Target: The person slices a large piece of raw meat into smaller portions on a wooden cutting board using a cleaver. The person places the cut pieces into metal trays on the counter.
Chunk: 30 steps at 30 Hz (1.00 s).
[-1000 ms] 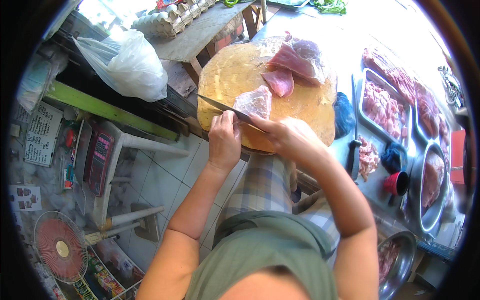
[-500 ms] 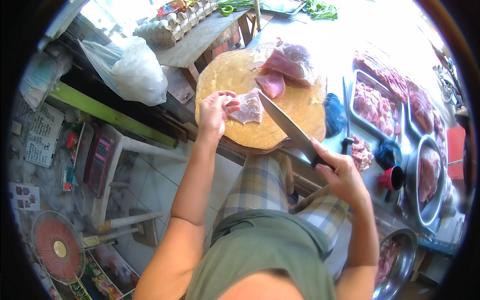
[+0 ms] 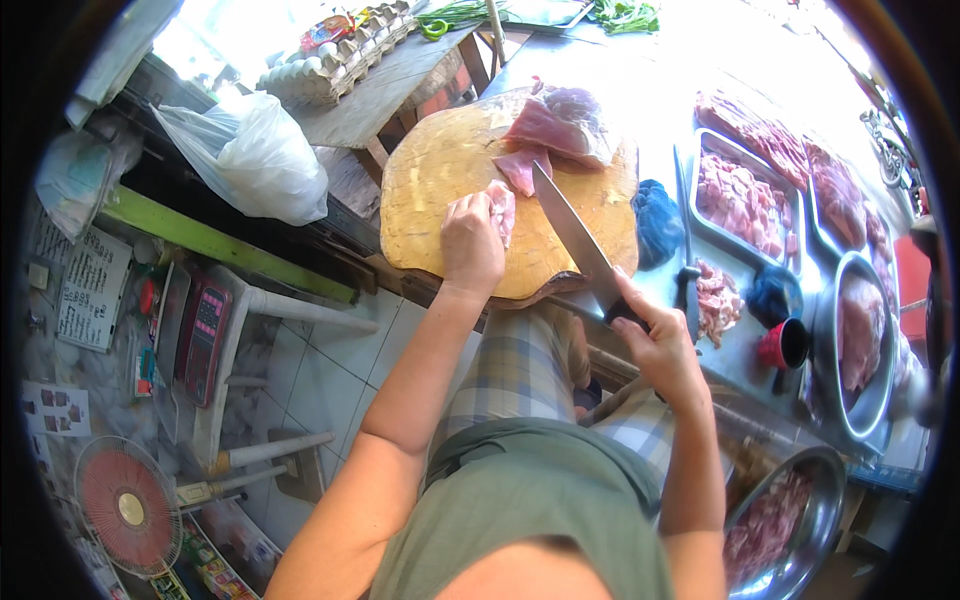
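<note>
On a round wooden cutting board [image 3: 420, 190], my left hand [image 3: 472, 240] has its fingers curled over a pale pink meat piece [image 3: 502, 207], hiding part of it. My right hand [image 3: 658, 345] grips the handle of a large knife [image 3: 575, 230], its blade angled up and leftward over the board. The blade tip is by a small flat meat slice [image 3: 515, 165], which lies against a large dark pink chunk [image 3: 560, 128] at the back of the board.
Right of the board are a blue cloth [image 3: 657, 225], another knife [image 3: 688, 300], meat trays [image 3: 705, 235] and metal bowls [image 3: 835, 350]. To the left are a white plastic bag [image 3: 265, 160], egg cartons [image 3: 320, 75], a scale [image 3: 205, 345] and a fan [image 3: 125, 500].
The knife has left my left hand's side and shifted right, now pointing up-left. My left hand rose and opened, then came down right, curling over the meat piece, which is now bunched up.
</note>
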Motion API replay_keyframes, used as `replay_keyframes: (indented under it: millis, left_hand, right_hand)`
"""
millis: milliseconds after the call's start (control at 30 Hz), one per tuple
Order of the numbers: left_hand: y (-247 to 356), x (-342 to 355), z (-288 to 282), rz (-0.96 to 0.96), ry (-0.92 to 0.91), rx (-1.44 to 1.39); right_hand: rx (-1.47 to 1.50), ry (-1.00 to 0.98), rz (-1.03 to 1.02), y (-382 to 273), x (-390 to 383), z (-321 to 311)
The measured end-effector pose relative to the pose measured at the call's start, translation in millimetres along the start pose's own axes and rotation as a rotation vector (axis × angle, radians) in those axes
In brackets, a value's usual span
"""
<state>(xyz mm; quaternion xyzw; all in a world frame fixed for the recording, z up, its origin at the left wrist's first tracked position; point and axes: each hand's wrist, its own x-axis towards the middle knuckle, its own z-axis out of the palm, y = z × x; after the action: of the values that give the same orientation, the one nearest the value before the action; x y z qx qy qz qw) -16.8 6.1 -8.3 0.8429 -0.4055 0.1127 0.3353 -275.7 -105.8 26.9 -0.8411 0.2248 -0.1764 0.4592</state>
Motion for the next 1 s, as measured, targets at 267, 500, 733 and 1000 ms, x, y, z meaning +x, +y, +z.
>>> replay_keyframes:
  millis: [267, 500, 733, 1000]
  left_hand:
    - [-24.4, 4.3, 13.8, 0.052, -0.015, -0.145]
    - [-51.0, 101.7, -27.8, -0.336, -0.407, -0.767]
    - [29.0, 54.8, -20.2, 0.144, -0.559, -0.454]
    - [43.1, 9.5, -14.7, 0.198, -0.314, -0.435]
  right_hand:
    - [0.137, -0.003, 0.038, -3.6, -11.6, 7.8]
    - [0.087, 0.023, -0.006, 5.3, -10.7, -18.6]
    - [0.158, 0.066, 0.056, -5.4, -21.7, -16.7]
    - [0.208, -0.04, 0.098, -18.4, -13.1, -9.0]
